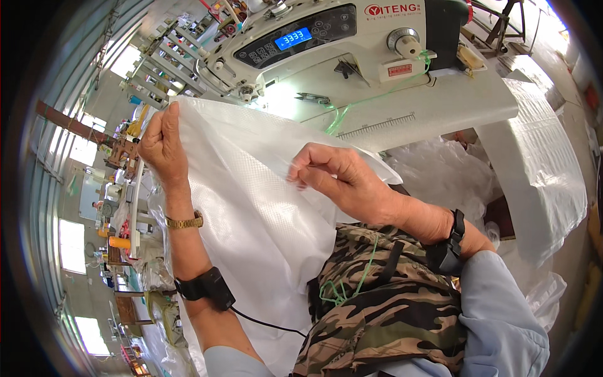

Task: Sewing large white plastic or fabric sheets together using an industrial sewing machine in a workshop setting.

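Observation:
My left hand [164, 146] is raised at the upper left, its fingers closed on the top corner of a white woven plastic sheet [251, 182]. From there the sheet drapes down in front of me across my lap. My right hand [345, 179] hovers over the sheet's right side with fingers curled in a pinch. Its fingertips are smeared by motion, and whatever they hold, if anything, cannot be made out. Just beyond both hands stands a white sewing machine [370, 44] with its lamp lit. Green thread [342, 118] trails over its bed.
Thread snips [312, 98] lie on the machine bed [402, 103], which has a printed ruler along its near edge. Another white sheet [534, 182] hangs at the right, beside crumpled plastic [440, 169]. A camouflage apron [383, 301] with green thread on it covers my lap.

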`<state>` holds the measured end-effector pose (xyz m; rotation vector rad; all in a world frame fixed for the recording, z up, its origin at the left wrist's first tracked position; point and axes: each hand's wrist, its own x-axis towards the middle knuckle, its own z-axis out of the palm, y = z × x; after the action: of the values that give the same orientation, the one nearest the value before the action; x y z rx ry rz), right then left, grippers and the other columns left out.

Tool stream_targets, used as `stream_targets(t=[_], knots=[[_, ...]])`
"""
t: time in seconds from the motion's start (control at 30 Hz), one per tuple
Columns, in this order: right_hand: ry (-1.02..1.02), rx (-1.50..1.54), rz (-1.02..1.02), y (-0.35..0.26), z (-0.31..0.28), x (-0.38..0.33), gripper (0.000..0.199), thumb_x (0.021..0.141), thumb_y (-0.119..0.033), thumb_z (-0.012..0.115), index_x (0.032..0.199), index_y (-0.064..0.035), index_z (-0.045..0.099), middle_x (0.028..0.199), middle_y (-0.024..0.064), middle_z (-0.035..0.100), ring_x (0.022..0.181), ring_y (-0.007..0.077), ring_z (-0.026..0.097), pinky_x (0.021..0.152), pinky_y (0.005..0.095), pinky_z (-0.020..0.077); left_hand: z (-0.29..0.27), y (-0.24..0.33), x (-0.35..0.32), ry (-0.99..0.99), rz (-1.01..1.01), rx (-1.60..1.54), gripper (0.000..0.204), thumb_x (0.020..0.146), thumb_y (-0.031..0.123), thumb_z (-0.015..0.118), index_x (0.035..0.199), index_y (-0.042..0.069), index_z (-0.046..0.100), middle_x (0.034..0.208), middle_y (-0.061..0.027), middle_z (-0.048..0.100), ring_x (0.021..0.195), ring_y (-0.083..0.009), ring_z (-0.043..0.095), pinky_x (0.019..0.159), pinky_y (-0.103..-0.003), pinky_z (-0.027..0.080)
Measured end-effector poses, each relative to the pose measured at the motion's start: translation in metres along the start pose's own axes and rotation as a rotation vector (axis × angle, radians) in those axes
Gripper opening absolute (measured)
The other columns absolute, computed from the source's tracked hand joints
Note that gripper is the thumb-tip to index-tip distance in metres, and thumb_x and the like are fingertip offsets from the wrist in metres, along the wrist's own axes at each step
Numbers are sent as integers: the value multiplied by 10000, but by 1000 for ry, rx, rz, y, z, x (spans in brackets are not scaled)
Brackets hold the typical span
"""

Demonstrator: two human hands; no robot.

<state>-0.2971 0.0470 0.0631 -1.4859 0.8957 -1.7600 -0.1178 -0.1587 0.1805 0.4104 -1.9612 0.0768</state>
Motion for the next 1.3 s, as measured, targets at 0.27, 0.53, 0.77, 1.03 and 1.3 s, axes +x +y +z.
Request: stream_targets(t=[0.27, 0.53, 0.77, 1.03, 1.3], knots=[[81, -349, -54, 6, -1, -4, 153, 941, -125, 576, 975, 21, 605, 893, 162, 663, 835, 285, 661, 743, 371, 512, 4, 13, 1, -25, -71, -26, 363, 958, 216, 631, 663, 20, 551, 609, 71, 384, 607, -49, 304, 533, -222, 259], [24, -233, 44, -8, 23, -5, 210, 956, -163, 609, 865, 8, 528, 669, 76, 515, 603, 170, 511, 575, 326, 426, -2, 3, -2, -41, -112, 12, 308, 958, 243, 630, 778, -5, 659, 628, 62, 473, 616, -46, 358, 552, -218, 313], [278, -510, -51, -5, -4, 13, 132, 925, -73, 582, 944, -10, 467, 639, 171, 566, 571, 354, 568, 556, 402, 451, -9, 13, -15, 127, -140, 15, 368, 963, 313, 613, 769, 2, 645, 663, 25, 548, 633, -69, 416, 602, -242, 363], [318, -602, 11, 4, -10, 20, 134, 900, -99, 618, 979, 1, 577, 665, 178, 596, 624, 373, 607, 622, 453, 477, -16, 59, -11, 134, -43, -17, 388, 961, 324, 614, 735, 8, 622, 664, 23, 542, 647, -80, 436, 630, -249, 378], [93, -1059, -196, 8, -32, -5, 227, 835, -218, 709, 934, -22, 652, 1022, 130, 596, 937, 316, 562, 768, 400, 434, -6, 74, -29, -70, -50, -190, 179, 899, 167, 700, 801, 21, 667, 586, 46, 500, 519, -42, 377, 470, -229, 282]])
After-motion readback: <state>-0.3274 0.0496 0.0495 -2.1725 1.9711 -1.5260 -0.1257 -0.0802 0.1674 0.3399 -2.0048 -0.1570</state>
